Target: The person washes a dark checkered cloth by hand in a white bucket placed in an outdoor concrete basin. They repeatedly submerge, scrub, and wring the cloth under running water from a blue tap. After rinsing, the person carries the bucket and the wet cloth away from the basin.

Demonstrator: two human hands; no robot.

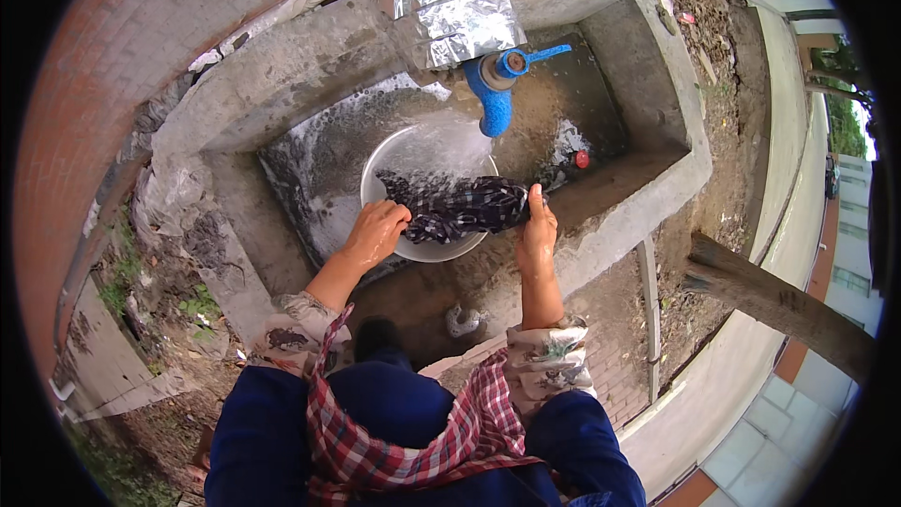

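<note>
My left hand (375, 230) grips the left end of a dark patterned cloth (460, 207) over a pale metal basin (432, 253). My right hand (535, 230) holds the cloth's right end, thumb up. Water sprays from a blue tap (496, 103) onto the cloth and into the basin. The basin stands inside a concrete sink (638, 75) with foamy water in it. Whatever lies under the cloth in the basin is hidden.
Foil-wrapped piping (441, 5) carries the tap. A small red item (582, 159) lies at the sink's right. A brick wall (84, 150) borders the left, and a wooden post (779, 305) juts in at lower right beside a narrow dirt strip.
</note>
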